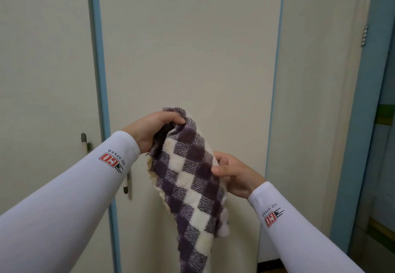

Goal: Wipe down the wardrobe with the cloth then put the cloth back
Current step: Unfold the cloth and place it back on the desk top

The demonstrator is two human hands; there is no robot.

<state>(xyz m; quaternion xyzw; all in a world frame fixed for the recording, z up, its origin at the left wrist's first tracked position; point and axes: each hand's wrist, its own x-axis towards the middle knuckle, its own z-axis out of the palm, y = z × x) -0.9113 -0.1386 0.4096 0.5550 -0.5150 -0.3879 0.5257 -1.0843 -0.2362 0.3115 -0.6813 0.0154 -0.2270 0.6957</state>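
Note:
A purple and cream checked cloth (188, 178) hangs in front of me, draped downward past the bottom of the view. My left hand (149, 130) grips its upper end, fingers closed over the fabric. My right hand (234, 175) pinches the cloth's right edge lower down. Both arms wear white sleeves. Behind the cloth stands the cream wardrobe (192, 48) with pale blue edging; the cloth is held a little in front of its middle door, and I cannot tell if it touches.
Two wardrobe door handles show at the lower left, one (83, 143) on the left door and another (126, 185) partly hidden by my left sleeve. A blue door frame (363, 123) with a hinge stands at the right. Dark floor shows at the bottom right.

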